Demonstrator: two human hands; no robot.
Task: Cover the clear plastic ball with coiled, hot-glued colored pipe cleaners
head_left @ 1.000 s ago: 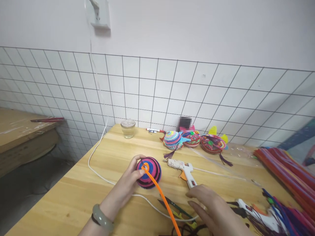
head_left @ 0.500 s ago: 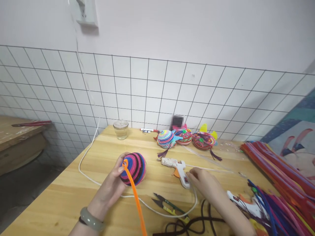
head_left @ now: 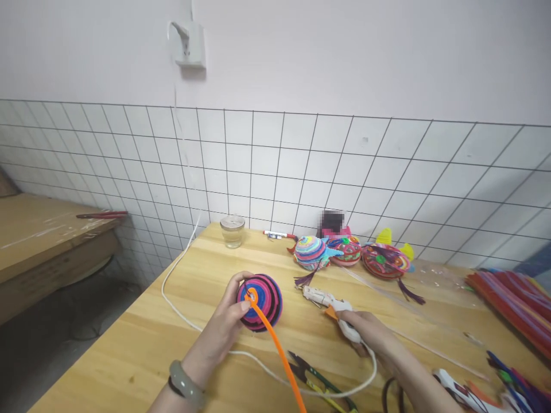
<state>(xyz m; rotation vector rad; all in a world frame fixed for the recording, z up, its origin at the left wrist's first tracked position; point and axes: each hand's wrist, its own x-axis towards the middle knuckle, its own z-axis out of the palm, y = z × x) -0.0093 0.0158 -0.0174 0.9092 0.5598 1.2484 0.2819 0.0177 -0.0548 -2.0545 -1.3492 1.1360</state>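
Note:
My left hand (head_left: pixel 228 312) is closed on a round striped craft piece (head_left: pixel 269 298) in blue, pink and black, gripping its left edge. A fuzzy orange strip (head_left: pixel 279 347), like a pipe cleaner, is coiled at one end on the piece under my thumb, and its long tail hangs toward me. To the right, my right hand (head_left: pixel 364 330) has its fingers wrapped round the handle of a white glue gun (head_left: pixel 325 298) with an orange trigger. The nozzle points left, toward the striped piece but apart from it.
Small scissors (head_left: pixel 312 373) lie between my arms, crossed by the white cable (head_left: pixel 253 358). A lidded glass jar (head_left: pixel 233 232), a marker (head_left: pixel 278 234) and several colourful fish-like crafts (head_left: pixel 310 252) stand along the wall. Bundled strips (head_left: pixel 512 304) and another glue gun (head_left: pixel 456 390) are at right.
My right hand has closed round the glue gun's handle and tilted the gun. The left hand still holds the striped piece, now turned more face-on. The view has shifted left.

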